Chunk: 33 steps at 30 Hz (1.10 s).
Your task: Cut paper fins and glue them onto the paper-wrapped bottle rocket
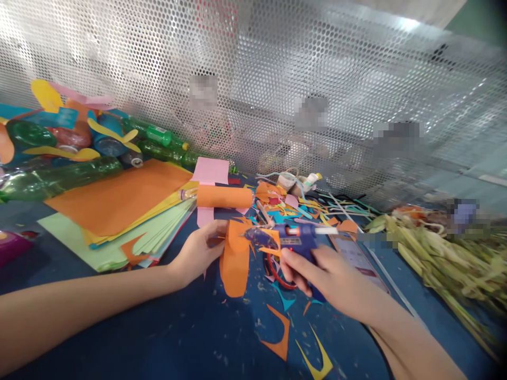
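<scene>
In the head view, the left hand (200,252) has its thumb and fingers pinched on the upper edge of a long, rounded strip of orange paper (235,269) — presumably to steady this light, bendy piece from the side, clear of the hot tip. The strip sits between the two hands, over the dark blue tabletop (166,338). The right hand (325,272) has its fingers wrapped around the handle of a dark blue plastic glue gun (299,243), whose nozzle points leftward at the strip's upper part; whether they touch, I cannot tell. A white glue stick (327,230) protrudes from the gun's back, so the level hold seems to suit it.

Just beyond the strip lies a clear plastic bottle wrapped in orange paper (224,197), with pink paper pieces (210,170) by it, probably set there to be within reach. The fanned stack of coloured paper sheets (119,195) lies left, apart from the gun — sensible, perhaps, for keeping glue off it. Curved orange and yellow paper offcuts (280,338) lie nearer the person.
</scene>
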Each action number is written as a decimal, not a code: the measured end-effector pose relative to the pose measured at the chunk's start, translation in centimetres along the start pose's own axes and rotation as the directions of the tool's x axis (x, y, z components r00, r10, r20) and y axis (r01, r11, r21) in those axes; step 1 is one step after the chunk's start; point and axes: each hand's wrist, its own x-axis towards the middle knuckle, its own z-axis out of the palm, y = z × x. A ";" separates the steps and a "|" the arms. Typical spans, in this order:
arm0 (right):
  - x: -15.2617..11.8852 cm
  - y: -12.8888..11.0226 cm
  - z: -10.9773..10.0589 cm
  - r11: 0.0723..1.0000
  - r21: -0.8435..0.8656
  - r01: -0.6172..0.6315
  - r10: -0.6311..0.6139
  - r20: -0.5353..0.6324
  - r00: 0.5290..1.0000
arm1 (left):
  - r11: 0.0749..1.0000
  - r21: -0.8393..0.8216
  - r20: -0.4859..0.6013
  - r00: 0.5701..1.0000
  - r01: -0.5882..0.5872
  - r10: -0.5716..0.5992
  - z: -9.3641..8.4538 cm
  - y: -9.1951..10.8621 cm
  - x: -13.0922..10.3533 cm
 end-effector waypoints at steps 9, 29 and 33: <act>-0.7 -0.1 0.6 0.998 0.044 0.047 -0.045 -0.056 0.997 | 0.998 -0.053 0.011 0.999 0.037 -0.036 -0.1 -0.1 0.2; 0.5 -0.3 2.3 0.986 -0.165 0.025 -0.034 -0.050 0.998 | 0.998 0.068 0.026 1.000 0.013 -0.014 -0.1 -0.4 -0.5; 0.6 -0.3 2.6 0.985 -0.165 0.049 -0.059 -0.060 0.996 | 0.997 0.073 0.038 0.999 0.000 -0.003 -0.1 -0.3 -0.5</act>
